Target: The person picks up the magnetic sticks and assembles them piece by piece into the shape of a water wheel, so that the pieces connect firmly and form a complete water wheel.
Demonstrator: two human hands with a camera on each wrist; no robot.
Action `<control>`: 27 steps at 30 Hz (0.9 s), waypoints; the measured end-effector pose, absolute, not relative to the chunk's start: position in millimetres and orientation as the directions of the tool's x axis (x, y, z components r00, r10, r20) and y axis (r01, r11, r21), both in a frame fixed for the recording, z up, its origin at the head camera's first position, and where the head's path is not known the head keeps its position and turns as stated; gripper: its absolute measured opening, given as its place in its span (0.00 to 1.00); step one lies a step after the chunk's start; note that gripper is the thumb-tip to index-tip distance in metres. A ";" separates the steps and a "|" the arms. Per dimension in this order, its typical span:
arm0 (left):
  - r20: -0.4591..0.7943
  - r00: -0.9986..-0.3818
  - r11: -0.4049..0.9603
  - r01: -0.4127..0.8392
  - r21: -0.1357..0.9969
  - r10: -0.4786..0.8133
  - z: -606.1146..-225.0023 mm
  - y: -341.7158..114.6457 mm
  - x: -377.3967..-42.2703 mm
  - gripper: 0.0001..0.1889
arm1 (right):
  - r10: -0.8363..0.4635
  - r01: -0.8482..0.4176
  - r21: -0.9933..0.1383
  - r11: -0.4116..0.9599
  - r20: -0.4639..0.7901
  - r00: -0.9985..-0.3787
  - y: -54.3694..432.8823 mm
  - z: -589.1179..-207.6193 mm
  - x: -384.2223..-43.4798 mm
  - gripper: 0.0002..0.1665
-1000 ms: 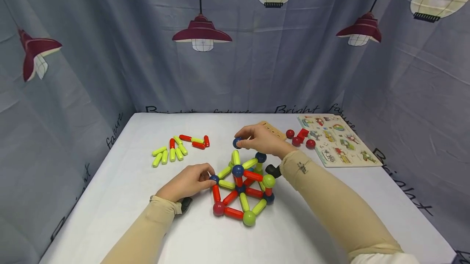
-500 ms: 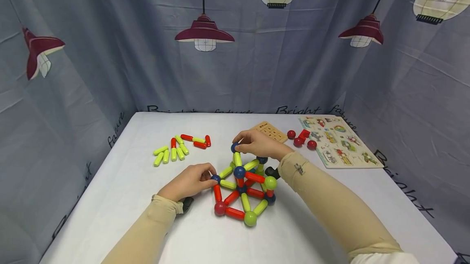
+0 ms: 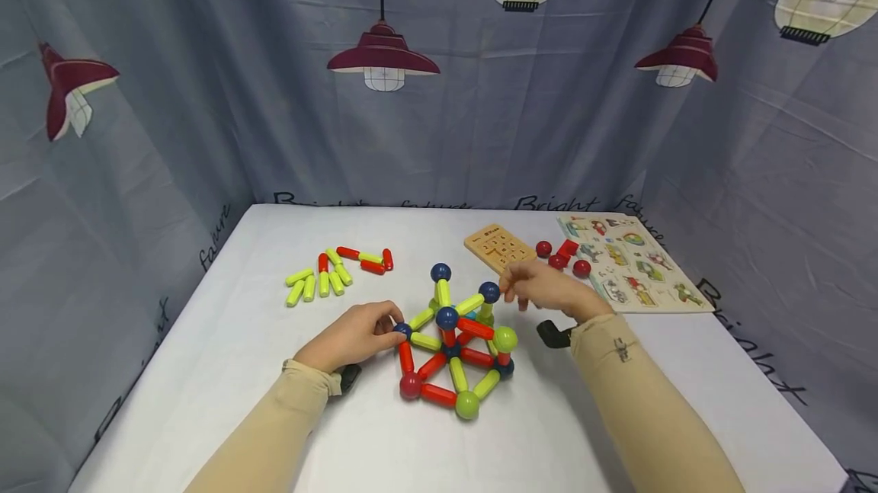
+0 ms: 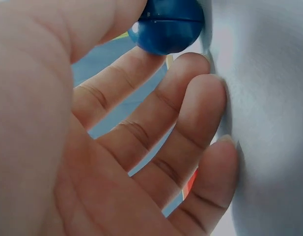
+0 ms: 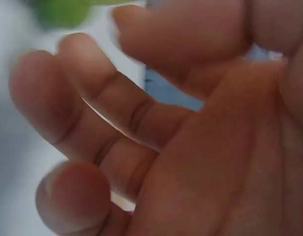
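Note:
A structure of red and yellow-green magnetic rods point(image 3: 437, 395) joined by coloured balls stands on the table. My left hand point(image 3: 353, 337) pinches the blue ball point(image 4: 171, 29) at its left corner between thumb and index finger, the other fingers lying beside it close to the tabletop. On top of a leaning yellow-green rod point(image 3: 443, 292) sits another blue ball point(image 3: 441, 272). My right hand point(image 3: 545, 287) holds nothing; its fingers bend loosely beside the blue ball point(image 3: 489, 292) at the back right. A green ball point(image 3: 505, 339) tops a short red rod at the right.
Several loose rods point(image 3: 323, 273) lie at the back left. Behind the structure is a wooden number board point(image 3: 499, 248). Red balls point(image 3: 581, 269) and red pieces lie next to a picture puzzle board point(image 3: 634, 264) at the right. Grey curtains surround the table point(image 3: 226, 310).
My right hand set the blue ball on the upright yellow-green rod, let go, and moved right and slightly down. My left hand keeps its place on the left corner ball.

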State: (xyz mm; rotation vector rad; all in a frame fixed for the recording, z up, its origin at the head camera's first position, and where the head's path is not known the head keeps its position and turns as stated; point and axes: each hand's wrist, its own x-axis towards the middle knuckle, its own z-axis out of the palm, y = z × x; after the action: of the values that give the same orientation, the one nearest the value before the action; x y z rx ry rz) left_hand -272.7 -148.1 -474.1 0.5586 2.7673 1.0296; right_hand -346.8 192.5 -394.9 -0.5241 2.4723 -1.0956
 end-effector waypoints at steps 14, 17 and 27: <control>0.005 -0.934 0.699 0.271 0.662 0.358 -476.2 -143.1 -274.9 0.11 | -0.359 -0.169 -0.756 0.633 -0.092 -0.929 211.6 -484.6 -315.0 0.27; 0.019 -0.946 0.715 0.259 0.649 0.325 -477.6 -140.4 -275.6 0.13 | -0.367 -0.181 -0.758 0.627 -0.082 -0.927 211.5 -487.8 -314.9 0.25; -0.011 -0.941 0.659 0.229 0.716 0.339 -479.2 -141.7 -275.9 0.18 | -0.347 -0.188 -0.771 0.609 -0.046 -0.937 210.3 -490.5 -316.6 0.15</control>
State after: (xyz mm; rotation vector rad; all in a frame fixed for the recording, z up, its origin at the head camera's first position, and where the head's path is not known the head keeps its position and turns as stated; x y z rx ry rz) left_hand -275.9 -141.7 -479.2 0.4701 2.7288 1.1485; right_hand -316.6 210.3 -490.5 -0.4452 2.6430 -1.2328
